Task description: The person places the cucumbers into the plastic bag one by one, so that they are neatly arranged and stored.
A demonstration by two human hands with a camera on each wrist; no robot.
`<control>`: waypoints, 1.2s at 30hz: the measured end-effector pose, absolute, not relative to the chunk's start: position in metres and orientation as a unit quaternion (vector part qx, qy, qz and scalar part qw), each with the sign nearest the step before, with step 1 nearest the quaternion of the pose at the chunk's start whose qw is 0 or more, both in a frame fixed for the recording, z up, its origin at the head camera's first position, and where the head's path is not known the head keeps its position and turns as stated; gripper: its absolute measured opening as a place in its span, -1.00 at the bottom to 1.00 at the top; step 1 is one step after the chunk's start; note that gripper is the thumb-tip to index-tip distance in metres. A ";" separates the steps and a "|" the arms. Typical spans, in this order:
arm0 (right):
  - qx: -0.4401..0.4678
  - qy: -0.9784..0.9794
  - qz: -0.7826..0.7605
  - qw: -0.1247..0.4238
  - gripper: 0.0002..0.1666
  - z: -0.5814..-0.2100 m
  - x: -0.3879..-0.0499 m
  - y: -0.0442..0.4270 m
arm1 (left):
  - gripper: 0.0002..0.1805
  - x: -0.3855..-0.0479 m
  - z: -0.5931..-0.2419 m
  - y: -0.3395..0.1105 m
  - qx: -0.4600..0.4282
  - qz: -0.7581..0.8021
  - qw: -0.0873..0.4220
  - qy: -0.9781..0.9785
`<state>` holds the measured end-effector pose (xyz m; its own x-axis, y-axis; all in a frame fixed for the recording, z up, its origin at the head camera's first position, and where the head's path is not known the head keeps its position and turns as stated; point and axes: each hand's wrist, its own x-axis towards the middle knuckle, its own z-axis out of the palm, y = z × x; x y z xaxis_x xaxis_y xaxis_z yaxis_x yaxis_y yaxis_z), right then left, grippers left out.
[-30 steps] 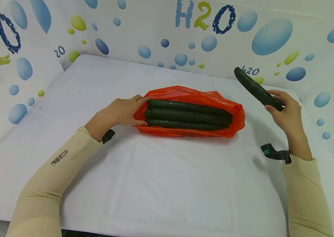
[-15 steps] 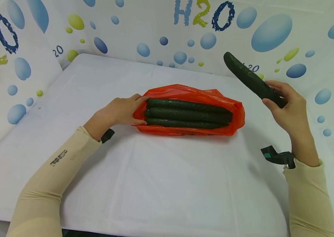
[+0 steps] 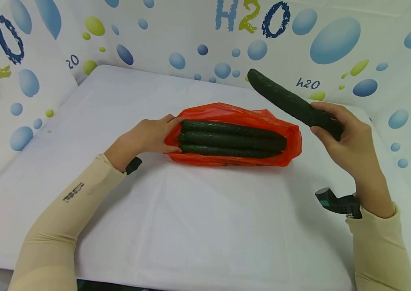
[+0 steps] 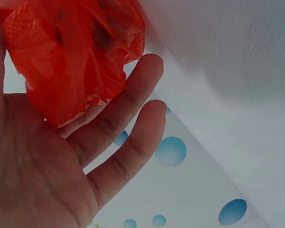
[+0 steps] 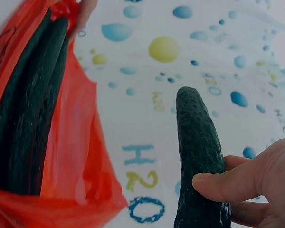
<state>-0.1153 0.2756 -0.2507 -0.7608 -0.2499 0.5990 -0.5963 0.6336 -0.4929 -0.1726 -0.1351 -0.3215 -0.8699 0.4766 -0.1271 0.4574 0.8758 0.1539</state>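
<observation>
A red plastic bag (image 3: 293, 146) lies on its side on the white-covered table, its opening facing up. Three dark green cucumbers (image 3: 231, 140) show side by side inside it. At the bag's left end my left hand (image 3: 151, 135) holds the rim between thumb and forefinger; in the left wrist view the other fingers (image 4: 145, 128) stretch loosely past the crumpled plastic. Above the bag's right end, my right hand (image 3: 351, 141) grips another cucumber (image 3: 282, 97) near one end, thumb on one side and fingers on the other. Its free end points up and left.
Behind the table (image 3: 205, 226) hangs a white backdrop (image 3: 187, 24) printed with blue and green bubbles and H2O lettering. A black wrist camera (image 3: 336, 202) sticks out from the right wrist. The table's front edge runs along the bottom of the head view.
My right hand has carried its cucumber left, from beside the bag to above its right end; the cucumber rose at first. The left hand, bag and other cucumbers have stayed put.
</observation>
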 end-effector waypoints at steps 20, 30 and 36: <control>0.449 -0.816 0.323 0.171 -0.29 -0.257 -0.086 0.208 | -0.05 -0.173 -0.322 -0.136 0.241 0.053 0.095 0.965; 0.504 -0.790 0.322 0.137 -0.38 -0.267 -0.088 0.178 | -0.08 -0.173 -0.321 -0.136 0.245 0.056 0.102 0.962; 0.529 -0.776 0.316 0.136 -0.48 -0.277 -0.101 0.169 | 0.03 -0.173 -0.319 -0.135 0.240 0.060 0.107 0.963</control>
<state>-0.1015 0.1690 -0.2766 -0.4024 -0.7350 0.5457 -0.9071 0.2399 -0.3458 -0.1735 -0.1353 -0.3193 -0.8617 0.4755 -0.1770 0.4496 0.8773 0.1679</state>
